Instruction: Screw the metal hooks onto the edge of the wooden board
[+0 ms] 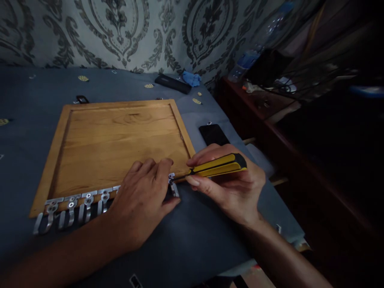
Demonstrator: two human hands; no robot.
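Note:
A framed wooden board [126, 140] lies on the grey cloth, with several metal hooks [72, 208] along its near edge. My left hand [141, 204] rests over that edge, fingers closed on the board and thumb beside the rightmost hook [174, 189], gripping around it; the fingers hide the hooks in the middle. In my right hand [240, 192] is a yellow-and-black screwdriver [219, 165], pinched between thumb and fingers. It lies nearly level, its thin shaft pointing left to the screw at the rightmost hook. Whether the tip sits in the screw is too small to tell.
A black phone [213, 134] lies just right of the board. Behind it are a dark oblong case [173, 83] and a crumpled blue cloth [192, 78]. A plastic bottle [249, 60] and cables stand on the dark red furniture [255, 104] at the right. A patterned wall covering rises behind.

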